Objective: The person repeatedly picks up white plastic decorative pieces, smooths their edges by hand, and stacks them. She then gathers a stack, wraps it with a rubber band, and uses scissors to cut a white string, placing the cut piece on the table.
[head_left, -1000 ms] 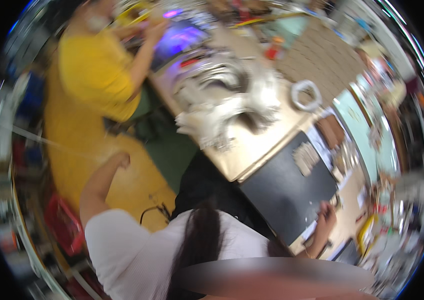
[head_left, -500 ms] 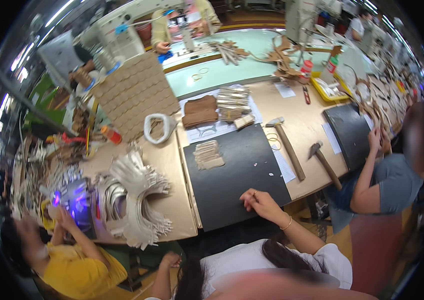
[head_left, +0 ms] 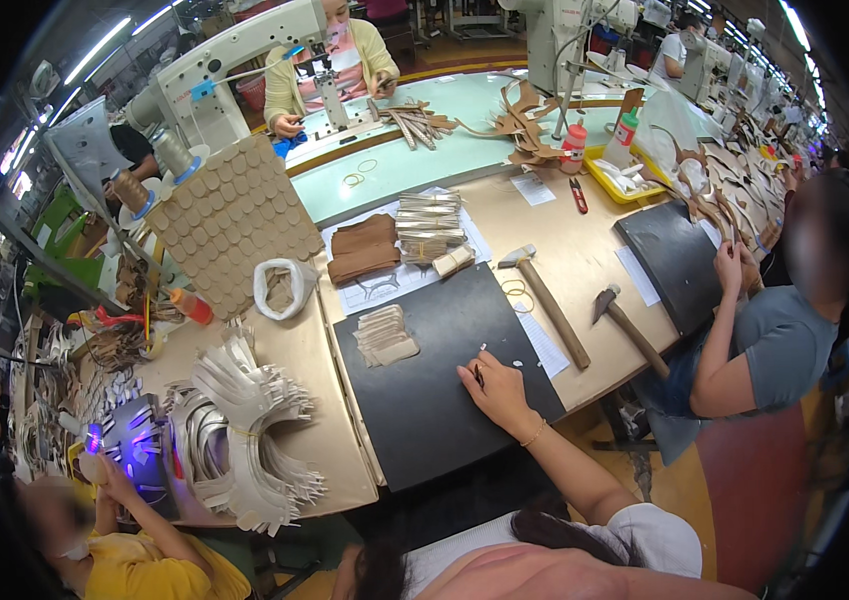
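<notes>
My right hand [head_left: 497, 392] is over the black work board [head_left: 415, 420], palm down and holding nothing that I can see. Its thumb and index finger are apart, with the index fingertip at a small white scrap [head_left: 484, 348]. A second white scrap [head_left: 518, 363] lies a little to the right of it. Farther left on the board is a row of overlapping beige strips [head_left: 385, 335]. Only a little skin of my left arm [head_left: 347, 572] shows at the lower edge; the left hand is out of sight.
Two hammers, one light-headed [head_left: 557, 310] and one dark-headed [head_left: 633, 330], lie right of the board. Behind it are brown leather pieces [head_left: 363, 248] and bundled pale strips [head_left: 430, 222]. Left stand a white bag [head_left: 283, 290] and fanned strips [head_left: 255, 430]. Co-workers sit on both sides.
My right hand has moved farther over the board, to the white scrap. My left hand has dropped out of sight. The whole view has shifted.
</notes>
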Action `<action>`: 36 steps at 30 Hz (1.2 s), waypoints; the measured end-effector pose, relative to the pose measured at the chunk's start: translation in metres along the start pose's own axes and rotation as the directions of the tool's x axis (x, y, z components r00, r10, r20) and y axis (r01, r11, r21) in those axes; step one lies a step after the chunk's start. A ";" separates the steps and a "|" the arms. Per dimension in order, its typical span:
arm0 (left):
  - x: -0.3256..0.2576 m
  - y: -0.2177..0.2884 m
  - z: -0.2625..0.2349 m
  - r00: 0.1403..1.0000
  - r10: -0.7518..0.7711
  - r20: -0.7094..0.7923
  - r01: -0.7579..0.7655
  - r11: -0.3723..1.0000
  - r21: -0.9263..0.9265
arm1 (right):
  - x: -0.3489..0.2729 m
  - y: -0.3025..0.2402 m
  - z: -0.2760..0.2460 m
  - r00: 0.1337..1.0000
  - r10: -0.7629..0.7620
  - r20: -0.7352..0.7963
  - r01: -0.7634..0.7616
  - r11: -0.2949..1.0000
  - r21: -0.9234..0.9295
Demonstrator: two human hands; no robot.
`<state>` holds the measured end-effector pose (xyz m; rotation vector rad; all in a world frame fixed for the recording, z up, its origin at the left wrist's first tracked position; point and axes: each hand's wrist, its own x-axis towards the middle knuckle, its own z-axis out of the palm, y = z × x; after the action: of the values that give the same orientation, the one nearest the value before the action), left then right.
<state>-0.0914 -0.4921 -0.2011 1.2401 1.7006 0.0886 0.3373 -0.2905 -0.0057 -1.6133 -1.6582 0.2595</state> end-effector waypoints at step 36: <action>-0.035 0.015 -0.014 0.990 -0.011 -0.143 0.002 0.998 -0.065 | 0.006 -0.002 -0.005 0.993 0.083 0.089 -0.081 0.996 -0.026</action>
<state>-0.0922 -0.5050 -0.1627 1.2046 1.8103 0.2316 0.3397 -0.2869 0.0010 -1.7109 -1.6693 0.3612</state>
